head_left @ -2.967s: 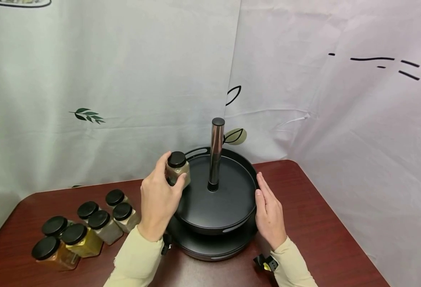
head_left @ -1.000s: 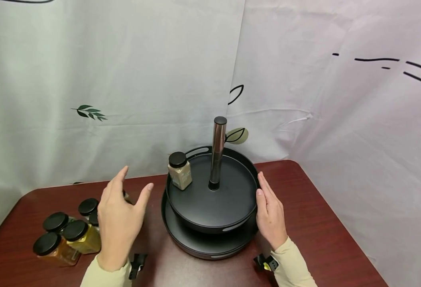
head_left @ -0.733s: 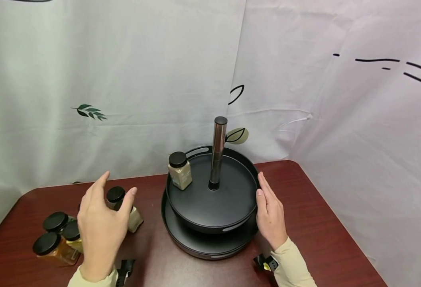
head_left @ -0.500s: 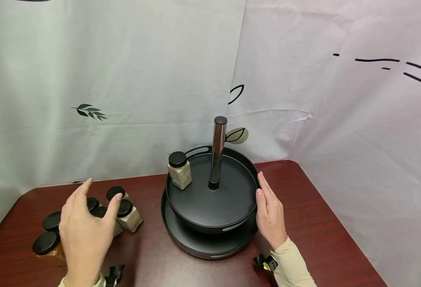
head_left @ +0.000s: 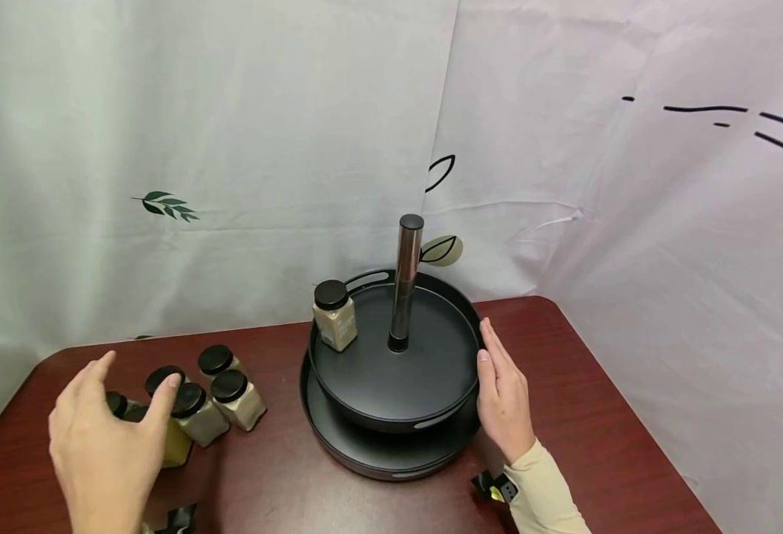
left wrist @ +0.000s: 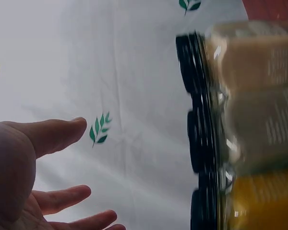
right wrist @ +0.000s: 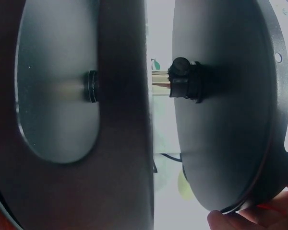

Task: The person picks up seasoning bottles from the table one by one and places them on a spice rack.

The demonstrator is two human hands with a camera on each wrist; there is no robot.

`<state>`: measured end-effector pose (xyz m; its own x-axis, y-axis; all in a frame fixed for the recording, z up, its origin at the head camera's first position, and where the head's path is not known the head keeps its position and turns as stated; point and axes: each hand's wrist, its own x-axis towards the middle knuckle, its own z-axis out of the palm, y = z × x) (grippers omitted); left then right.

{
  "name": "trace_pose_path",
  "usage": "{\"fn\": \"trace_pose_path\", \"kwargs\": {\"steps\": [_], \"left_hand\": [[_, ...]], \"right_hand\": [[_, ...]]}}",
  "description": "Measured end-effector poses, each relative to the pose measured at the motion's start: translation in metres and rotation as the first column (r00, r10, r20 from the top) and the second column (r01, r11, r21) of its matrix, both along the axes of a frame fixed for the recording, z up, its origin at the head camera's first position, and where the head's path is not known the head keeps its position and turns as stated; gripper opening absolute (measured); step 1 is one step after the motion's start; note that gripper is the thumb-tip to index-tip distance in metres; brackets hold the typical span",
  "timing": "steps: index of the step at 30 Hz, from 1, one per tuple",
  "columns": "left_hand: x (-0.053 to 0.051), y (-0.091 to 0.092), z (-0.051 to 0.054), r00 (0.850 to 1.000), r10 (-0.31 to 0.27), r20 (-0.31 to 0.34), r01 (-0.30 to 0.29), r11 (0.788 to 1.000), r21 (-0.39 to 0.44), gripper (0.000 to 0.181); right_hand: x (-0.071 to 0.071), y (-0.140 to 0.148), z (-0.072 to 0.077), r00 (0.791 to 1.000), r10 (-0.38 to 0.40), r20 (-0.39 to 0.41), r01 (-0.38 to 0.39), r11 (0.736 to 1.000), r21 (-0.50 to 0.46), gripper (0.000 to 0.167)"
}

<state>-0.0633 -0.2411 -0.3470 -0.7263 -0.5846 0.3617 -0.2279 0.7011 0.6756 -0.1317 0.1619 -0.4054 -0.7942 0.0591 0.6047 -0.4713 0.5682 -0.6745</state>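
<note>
My left hand (head_left: 107,445) is over the spice jars at the table's left, thumb and fingers spread with nothing between them. It partly hides a yellow spice jar (head_left: 176,445) and others behind it. The left wrist view shows several black-lidded jars, including the yellow one (left wrist: 264,201), apart from the fingers. A two-tier black tray stand has an upper tray (head_left: 391,393) and a wider lower tray (head_left: 391,456). One beige spice jar (head_left: 335,322) stands upright on the upper tray's left side. My right hand (head_left: 503,400) rests with straight fingers against the upper tray's right rim.
A metal post (head_left: 405,289) rises from the stand's centre. Pale spice jars (head_left: 241,404) stand between the left hand and the stand. White printed curtain (head_left: 265,148) hangs behind the red-brown table (head_left: 278,475).
My left hand has placed the beige spice jar on the upper tray, released it, and moved left and nearer over the other jars. The right hand has stayed at the rim.
</note>
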Motion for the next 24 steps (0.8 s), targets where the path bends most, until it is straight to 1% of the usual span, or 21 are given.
{"fn": "trace_pose_path", "kwargs": {"steps": [3,7,11,13,15,18,24], "left_hand": [[0.003,-0.007,0.0,1.0,0.017,0.023,-0.018,1.0,0.008,0.074],[0.005,-0.018,0.0,0.996,0.038,0.078,-0.039,0.999,0.017,0.077],[0.007,-0.027,-0.001,0.987,0.059,0.147,-0.065,0.997,0.038,0.082],[0.008,-0.03,-0.002,0.983,0.073,0.169,-0.082,0.995,0.047,0.082],[0.008,-0.033,-0.003,0.975,0.092,0.202,-0.105,0.993,0.052,0.082],[0.008,-0.038,-0.006,0.959,0.115,0.26,-0.133,0.99,0.051,0.083],[0.009,-0.046,-0.01,0.927,0.11,0.359,-0.139,0.989,0.055,0.085]], "right_hand": [[0.0,0.0,0.0,1.0,-0.002,-0.01,0.002,1.0,0.003,0.044],[0.0,0.001,0.0,1.0,-0.004,-0.012,0.004,1.0,0.003,0.044],[0.0,0.0,0.0,1.0,-0.002,-0.012,0.002,1.0,0.0,0.043],[0.0,0.001,-0.001,1.0,-0.001,-0.012,0.001,1.0,-0.001,0.043],[0.0,0.001,-0.001,1.0,0.0,-0.013,0.0,1.0,-0.002,0.043],[0.0,0.0,-0.001,1.0,0.003,-0.013,-0.003,1.0,-0.002,0.043],[0.0,0.001,-0.001,1.0,0.003,-0.012,-0.003,1.0,-0.003,0.043]]}}
